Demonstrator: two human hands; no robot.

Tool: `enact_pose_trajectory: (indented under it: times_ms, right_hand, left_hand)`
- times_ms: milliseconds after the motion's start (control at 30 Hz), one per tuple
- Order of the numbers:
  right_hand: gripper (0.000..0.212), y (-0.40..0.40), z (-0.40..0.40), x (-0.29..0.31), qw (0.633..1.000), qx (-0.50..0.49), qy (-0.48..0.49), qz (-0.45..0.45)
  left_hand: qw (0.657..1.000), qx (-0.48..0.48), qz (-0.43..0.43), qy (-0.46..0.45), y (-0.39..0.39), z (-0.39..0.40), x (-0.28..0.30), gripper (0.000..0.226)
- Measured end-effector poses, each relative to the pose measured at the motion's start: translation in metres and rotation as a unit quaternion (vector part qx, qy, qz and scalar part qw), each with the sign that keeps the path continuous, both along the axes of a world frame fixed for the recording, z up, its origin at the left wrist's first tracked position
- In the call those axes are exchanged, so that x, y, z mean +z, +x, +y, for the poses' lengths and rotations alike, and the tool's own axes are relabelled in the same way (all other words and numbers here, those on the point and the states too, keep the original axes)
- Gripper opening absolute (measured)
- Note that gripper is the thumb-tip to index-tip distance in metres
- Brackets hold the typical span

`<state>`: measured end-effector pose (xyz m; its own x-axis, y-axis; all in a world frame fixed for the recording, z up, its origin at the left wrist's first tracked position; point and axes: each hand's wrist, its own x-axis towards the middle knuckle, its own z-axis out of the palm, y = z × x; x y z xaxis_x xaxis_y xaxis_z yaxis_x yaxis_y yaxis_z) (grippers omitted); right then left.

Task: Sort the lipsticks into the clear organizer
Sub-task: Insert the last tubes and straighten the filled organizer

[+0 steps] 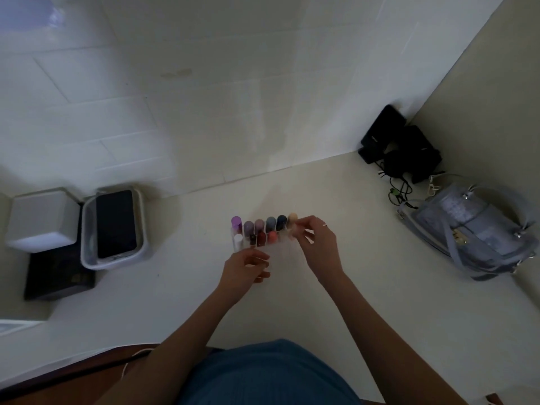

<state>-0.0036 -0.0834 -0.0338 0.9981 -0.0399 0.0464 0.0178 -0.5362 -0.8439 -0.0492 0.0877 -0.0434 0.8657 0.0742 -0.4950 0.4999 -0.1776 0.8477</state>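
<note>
Lipsticks (pixel 264 229) between both hands (pixel 314 244)

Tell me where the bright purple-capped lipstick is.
In the head view, the bright purple-capped lipstick stands at the far-left end of the clear organizer's back row, beside a mauve-capped lipstick.

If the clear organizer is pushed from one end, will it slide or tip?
The clear organizer probably slides: it is long and sits low on the smooth counter. The tall upright lipsticks may make it top-heavy, so push near its base.
</note>
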Motion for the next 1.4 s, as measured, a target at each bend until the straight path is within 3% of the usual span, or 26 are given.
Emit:
enact_pose_trajectory:
  times_ms: [167, 333, 400, 533, 600, 733, 833, 900, 1167, 1267, 1333, 1400]
  right_hand:
    - [0.007, 0.008, 0.000, -0.013, 0.993, 0.048, -0.107, -0.007]
    - [0.022, 0.012, 0.001, -0.015, 0.983, 0.070, -0.167, 0.012]
    - [0.026, 0.012, 0.002, -0.016, 0.986, 0.061, -0.156, 0.022]
    - [0.035, 0.006, -0.002, -0.016, 0.998, -0.025, -0.035, 0.050]
    - [0.045, 0.004, -0.008, -0.016, 0.997, -0.021, -0.014, 0.072]
    - [0.066, 0.003, -0.013, -0.020, 0.983, 0.051, 0.018, 0.177]
    - [0.061, 0.003, -0.006, -0.017, 0.979, 0.077, 0.052, 0.184]
    - [0.054, 0.004, -0.002, -0.014, 0.980, 0.072, 0.037, 0.183]
    - [0.048, 0.005, 0.001, -0.008, 0.982, 0.069, -0.019, 0.177]
    - [0.053, 0.003, 0.003, -0.004, 0.980, 0.031, 0.005, 0.197]
    - [0.051, 0.000, 0.006, -0.001, 0.991, -0.022, -0.023, 0.130]
    - [0.032, 0.000, 0.012, 0.006, 0.995, -0.042, -0.094, -0.011]
  left_hand:
    - [0.994, 0.044, -0.063, 0.083, 0.001, 0.006, 0.003, 0.023]
    - [0.986, 0.061, -0.083, 0.129, -0.001, 0.015, 0.000, 0.030]
    - [0.985, 0.072, -0.076, 0.135, -0.002, 0.019, 0.000, 0.027]
    - [0.978, 0.072, -0.083, 0.175, -0.001, 0.020, -0.001, 0.018]
    - [0.975, 0.064, -0.078, 0.197, -0.001, 0.020, -0.003, 0.032]
    - [0.980, -0.027, -0.034, 0.196, 0.000, 0.019, -0.012, 0.088]
    - [0.973, -0.111, -0.040, 0.200, 0.001, 0.024, -0.019, 0.119]
    - [0.977, -0.108, -0.042, 0.182, 0.004, 0.028, -0.024, 0.130]
    - [0.973, -0.117, -0.086, 0.177, 0.011, 0.037, -0.031, 0.120]
    - [0.984, -0.111, -0.060, 0.126, 0.011, 0.036, -0.029, 0.114]
    - [0.990, -0.103, -0.040, 0.090, 0.012, 0.034, -0.027, 0.108]
    - [0.991, -0.104, -0.030, 0.074, 0.014, 0.034, -0.026, 0.104]
